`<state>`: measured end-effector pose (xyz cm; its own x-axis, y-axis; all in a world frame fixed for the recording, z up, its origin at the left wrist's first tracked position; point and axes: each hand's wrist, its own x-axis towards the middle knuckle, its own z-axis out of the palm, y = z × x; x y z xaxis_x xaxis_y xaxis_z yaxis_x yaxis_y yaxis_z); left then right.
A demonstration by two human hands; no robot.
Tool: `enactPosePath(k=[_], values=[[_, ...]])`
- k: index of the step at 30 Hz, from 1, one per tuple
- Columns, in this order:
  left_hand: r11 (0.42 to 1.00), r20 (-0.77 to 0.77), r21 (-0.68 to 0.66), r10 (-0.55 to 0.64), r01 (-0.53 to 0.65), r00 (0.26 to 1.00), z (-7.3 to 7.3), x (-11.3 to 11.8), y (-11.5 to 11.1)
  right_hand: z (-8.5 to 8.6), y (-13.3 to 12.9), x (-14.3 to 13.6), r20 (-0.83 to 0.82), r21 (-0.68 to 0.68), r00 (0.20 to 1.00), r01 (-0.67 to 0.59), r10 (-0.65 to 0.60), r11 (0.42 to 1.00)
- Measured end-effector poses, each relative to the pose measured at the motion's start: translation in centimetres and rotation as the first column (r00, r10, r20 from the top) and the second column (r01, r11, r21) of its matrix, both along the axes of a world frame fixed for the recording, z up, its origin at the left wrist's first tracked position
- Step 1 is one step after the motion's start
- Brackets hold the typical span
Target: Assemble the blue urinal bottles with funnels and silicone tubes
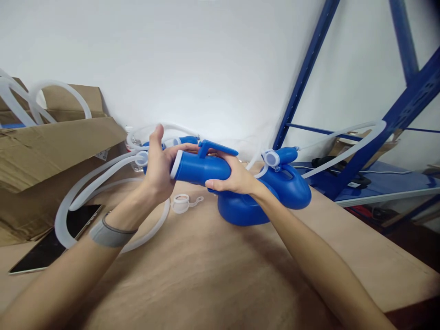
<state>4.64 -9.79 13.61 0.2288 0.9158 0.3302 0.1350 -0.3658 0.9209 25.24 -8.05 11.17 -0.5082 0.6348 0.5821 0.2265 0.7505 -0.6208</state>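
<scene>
A blue plastic tube piece point(202, 167) with a white ring at its left end and a flat blue clip arm on top is held in the air. My right hand point(237, 176) grips its right end, thumb in front. My left hand point(161, 167) is at the ringed end, its fingers reaching behind the piece and its thumb pointing up. Beneath, a clear white cap point(180, 204) with a strap lies on the table. A blue bottle point(237, 208) with a handle stands behind my right hand, partly hidden by it.
At left are an open cardboard box point(62, 146) with white hoses point(63, 85) and a dark tablet point(51, 245). More hose loops point(63, 206) lie behind my left wrist. A smaller blue piece point(287, 155) rests on the bottle. A blue metal rack point(371, 151) stands at right.
</scene>
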Motion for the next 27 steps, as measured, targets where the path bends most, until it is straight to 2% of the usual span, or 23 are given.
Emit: enactPosePath(k=[3, 5, 9, 14, 17, 20, 22, 24, 27], values=[[0.967, 0.091, -0.23, -0.092, 0.111, 0.992, 0.3, -0.4, 0.4, -0.2, -0.6, -0.8, 0.092, 0.032, 0.995, -0.051, 0.048, 0.998], [0.962, 0.129, -0.257, -0.066, 0.098, 0.989, 0.2, -0.7, 0.7, -0.3, -1.0, -1.4, 0.086, 0.024, 0.995, -0.047, 0.044, 0.999], [0.996, 0.149, -0.091, 0.003, 0.011, 0.989, 0.0, -0.9, 0.5, -0.1, -1.6, -2.1, -0.001, -0.009, 1.0, -0.017, 0.017, 1.0], [0.994, 0.146, 0.047, 0.088, -0.095, 0.985, 0.5, -0.7, -0.9, 1.1, -2.2, -1.9, -0.011, -0.047, 0.999, -0.052, 0.052, 0.998], [0.994, 0.154, 0.063, 0.082, -0.092, 0.985, 0.7, -0.1, -1.9, 1.3, -2.1, -1.6, -0.026, -0.123, 0.996, -0.091, 0.088, 0.988], [0.993, 0.135, 0.1, 0.042, -0.056, 0.99, 0.7, 0.6, -2.5, 0.7, -1.5, -1.8, -0.091, -0.275, 0.99, -0.131, 0.11, 0.953], [0.988, 0.15, 0.15, 0.021, -0.044, 0.988, 0.8, 0.6, -2.4, 0.0, -1.1, -2.1, -0.138, -0.381, 0.985, -0.148, 0.101, 0.913], [0.977, 0.175, 0.207, 0.019, -0.055, 0.984, 0.8, 0.1, -1.6, -0.4, -0.8, -2.4, -0.155, -0.432, 0.984, -0.144, 0.084, 0.89], [0.966, 0.13, 0.242, 0.064, -0.094, 0.99, 1.0, -1.8, 0.2, -0.3, -0.4, -2.3, -0.132, -0.345, 0.991, -0.067, 0.023, 0.936]])
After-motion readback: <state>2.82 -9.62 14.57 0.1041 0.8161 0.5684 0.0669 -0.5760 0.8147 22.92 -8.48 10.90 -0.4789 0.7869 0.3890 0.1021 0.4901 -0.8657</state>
